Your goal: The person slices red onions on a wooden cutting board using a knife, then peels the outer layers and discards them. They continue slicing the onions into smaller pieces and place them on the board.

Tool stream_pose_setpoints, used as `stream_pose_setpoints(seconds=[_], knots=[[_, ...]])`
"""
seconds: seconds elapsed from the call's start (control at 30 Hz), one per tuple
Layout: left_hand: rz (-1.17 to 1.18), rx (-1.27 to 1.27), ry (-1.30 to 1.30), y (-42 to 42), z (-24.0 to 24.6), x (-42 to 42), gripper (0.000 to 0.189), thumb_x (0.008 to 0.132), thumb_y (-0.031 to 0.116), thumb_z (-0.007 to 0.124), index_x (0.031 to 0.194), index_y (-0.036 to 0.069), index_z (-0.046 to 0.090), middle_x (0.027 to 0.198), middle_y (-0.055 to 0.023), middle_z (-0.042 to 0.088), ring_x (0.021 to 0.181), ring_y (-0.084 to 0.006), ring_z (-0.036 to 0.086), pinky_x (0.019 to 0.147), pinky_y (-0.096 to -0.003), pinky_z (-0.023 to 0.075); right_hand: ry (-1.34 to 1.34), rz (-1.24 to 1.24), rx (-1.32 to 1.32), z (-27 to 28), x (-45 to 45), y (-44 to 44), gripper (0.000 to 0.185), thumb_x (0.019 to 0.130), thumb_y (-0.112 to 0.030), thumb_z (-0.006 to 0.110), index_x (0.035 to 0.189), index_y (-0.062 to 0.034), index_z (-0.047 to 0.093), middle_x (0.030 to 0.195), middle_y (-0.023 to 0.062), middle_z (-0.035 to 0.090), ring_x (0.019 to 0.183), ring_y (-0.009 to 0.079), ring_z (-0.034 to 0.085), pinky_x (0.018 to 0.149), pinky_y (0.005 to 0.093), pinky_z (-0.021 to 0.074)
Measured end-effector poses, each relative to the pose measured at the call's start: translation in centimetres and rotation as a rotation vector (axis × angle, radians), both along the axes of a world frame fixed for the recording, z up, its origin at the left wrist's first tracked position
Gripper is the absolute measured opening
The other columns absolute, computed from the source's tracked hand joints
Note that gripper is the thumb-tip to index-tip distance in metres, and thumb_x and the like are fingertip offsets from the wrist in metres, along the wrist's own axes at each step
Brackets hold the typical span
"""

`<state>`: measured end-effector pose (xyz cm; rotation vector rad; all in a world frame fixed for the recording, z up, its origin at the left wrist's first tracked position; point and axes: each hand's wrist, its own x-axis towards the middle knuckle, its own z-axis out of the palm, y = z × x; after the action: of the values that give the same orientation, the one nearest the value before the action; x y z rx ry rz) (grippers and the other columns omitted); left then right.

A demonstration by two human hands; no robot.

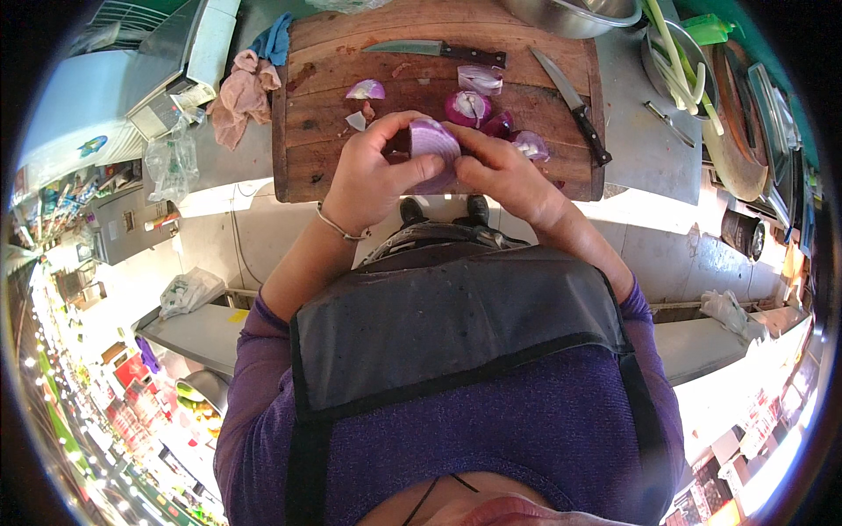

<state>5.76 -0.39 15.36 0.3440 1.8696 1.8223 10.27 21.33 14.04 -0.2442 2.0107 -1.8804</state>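
Note:
My left hand (pixel 381 167) grips a cut piece of red onion (pixel 434 141), its pale ringed face turned toward me. At the piece's right side, the fingers of my right hand (pixel 503 164) press on its edge. Both hands are above the near part of a wooden cutting board (pixel 316 144). Just beyond my right hand lie a red onion half (pixel 468 108), a pale cut onion wedge (pixel 480 79) and another onion piece (pixel 530 144). A smaller onion piece (pixel 366 89) lies apart on the left, near some skin scraps (pixel 356 121).
One black-handled knife (pixel 437 49) lies across the board's far side, another (pixel 575 108) along its right. A steel bowl (pixel 579 16) stands at the back. Scallions (pixel 681 66) stick out of a metal pot on the right; cloths (pixel 245 92) lie left of the board.

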Motion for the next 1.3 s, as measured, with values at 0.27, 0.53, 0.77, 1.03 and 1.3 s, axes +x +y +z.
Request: stream_pose_setpoints(seconds=[0.27, 0.53, 0.77, 1.03, 1.3], knots=[[-0.009, -0.036, 0.006, -0.2, -0.6, -0.2, 0.044, 0.086, 0.009, 0.080, 0.125, -0.002, 0.063, 0.110, -0.0066, 0.070, 0.101, -0.0122, 0.065, 0.091, -0.0288, 0.0538, 0.109, -0.069, 0.115, -1.1, -0.1, -0.7, 0.052, 0.094, -0.013, 0.054, 0.144, 0.0017, 0.049, 0.106, 0.0141, 0.067, 0.096, 0.0158, 0.062, 0.085, 0.0306, 0.0505], [-0.029, -0.076, 0.036, -0.5, -1.2, -0.4, 0.044, 0.085, 0.009, 0.079, 0.125, -0.004, 0.064, 0.111, -0.0068, 0.070, 0.099, -0.0119, 0.065, 0.091, -0.0287, 0.0536, 0.175, -0.111, 0.113, -2.5, 0.0, -1.3, 0.048, 0.092, -0.009, 0.052, 0.139, 0.0019, 0.051, 0.103, 0.0175, 0.068, 0.094, 0.0198, 0.065, 0.085, 0.0334, 0.0516], [0.006, -0.126, 0.097, -0.6, -1.9, -0.5, 0.044, 0.084, 0.010, 0.080, 0.123, -0.004, 0.065, 0.107, -0.0077, 0.070, 0.097, -0.0118, 0.064, 0.089, -0.0287, 0.0532, 0.129, -0.127, 0.120, -2.4, -0.1, -1.5, 0.045, 0.092, -0.009, 0.052, 0.136, 0.0018, 0.054, 0.103, 0.0167, 0.069, 0.093, 0.0206, 0.065, 0.084, 0.0339, 0.0517], [-0.038, -0.228, 0.087, -1.1, -1.8, -0.8, 0.042, 0.087, 0.009, 0.076, 0.126, -0.001, 0.065, 0.107, -0.0029, 0.069, 0.096, -0.0089, 0.063, 0.087, -0.0268, 0.0526, 0.115, -0.077, 0.061, -3.8, -0.6, -1.5, 0.038, 0.095, -0.013, 0.057, 0.130, 0.0024, 0.057, 0.098, 0.0225, 0.067, 0.090, 0.0266, 0.069, 0.080, 0.0375, 0.0536], [-0.174, -0.610, 0.628, -0.4, -0.9, -0.5, 0.051, 0.079, 0.010, 0.075, 0.128, -0.001, 0.063, 0.111, -0.0165, 0.068, 0.103, -0.0318, 0.067, 0.092, -0.0367, 0.0522, 0.264, -0.015, 0.219, -2.7, -1.4, -0.7, 0.040, 0.098, -0.024, 0.058, 0.129, 0.0008, 0.058, 0.111, 0.0245, 0.068, 0.104, 0.0424, 0.067, 0.088, 0.0441, 0.0527]])
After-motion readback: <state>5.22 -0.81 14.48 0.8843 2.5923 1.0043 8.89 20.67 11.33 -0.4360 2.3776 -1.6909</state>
